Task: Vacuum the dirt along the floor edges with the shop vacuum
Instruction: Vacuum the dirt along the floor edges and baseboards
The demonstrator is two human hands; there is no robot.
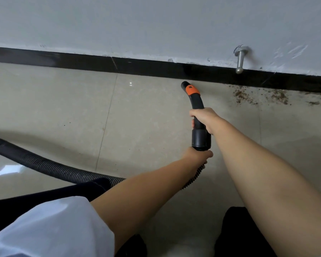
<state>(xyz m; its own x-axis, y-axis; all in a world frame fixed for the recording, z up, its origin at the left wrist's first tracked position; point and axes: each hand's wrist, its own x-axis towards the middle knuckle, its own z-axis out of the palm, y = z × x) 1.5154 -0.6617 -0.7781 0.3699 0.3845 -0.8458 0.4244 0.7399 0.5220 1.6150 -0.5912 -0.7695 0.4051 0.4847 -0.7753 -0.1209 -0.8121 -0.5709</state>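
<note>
Item: black curved plastic vacuum nozzle (197, 108) with orange slider collar (192, 90); open tip just above the beige glossy floor tiles (137, 112), close to the black skirting strip (100, 62). No brand, label or writing legible.
Right hand (205, 120): fingers wrapped round the nozzle's mid-section.
Left hand (198, 156): grips the black ribbed hose (44, 164) just below the nozzle's cuff.
Brown dirt scatter (263, 95): along the skirting, to the right of the tip.
Grey metal door stop (240, 59): on the pale wall (156, 25), above the dirt.
</note>
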